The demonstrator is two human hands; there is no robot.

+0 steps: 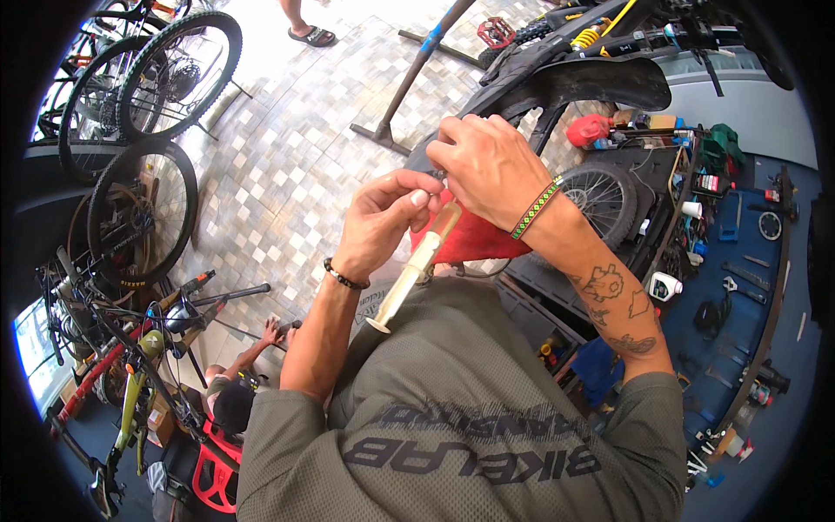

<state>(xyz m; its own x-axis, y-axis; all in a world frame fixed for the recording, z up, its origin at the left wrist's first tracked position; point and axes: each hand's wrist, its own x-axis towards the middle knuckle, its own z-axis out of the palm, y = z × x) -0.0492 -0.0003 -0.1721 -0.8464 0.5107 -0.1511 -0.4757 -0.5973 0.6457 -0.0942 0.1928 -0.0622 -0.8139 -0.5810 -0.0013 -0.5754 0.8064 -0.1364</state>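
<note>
My left hand (396,213) pinches at a small fitting (439,181) just above a pale syringe (409,270), which dangles at a slant with its plunger end toward my chest and yellowish fluid inside. My right hand (483,165) is closed beside the left, fingertips curled at the same fitting, partly hiding it. Behind the syringe is a red cloth (478,235). A bike's dark frame (522,87) with a yellow spring rises beyond my hands.
Bikes (156,87) crowd the left, over tiled floor (287,130). A co-worker (233,400) works low at lower left; another person's foot (309,35) shows at top. A stand (383,130) rises ahead. Right are a wheel (591,200) and a tool-covered bench (731,252).
</note>
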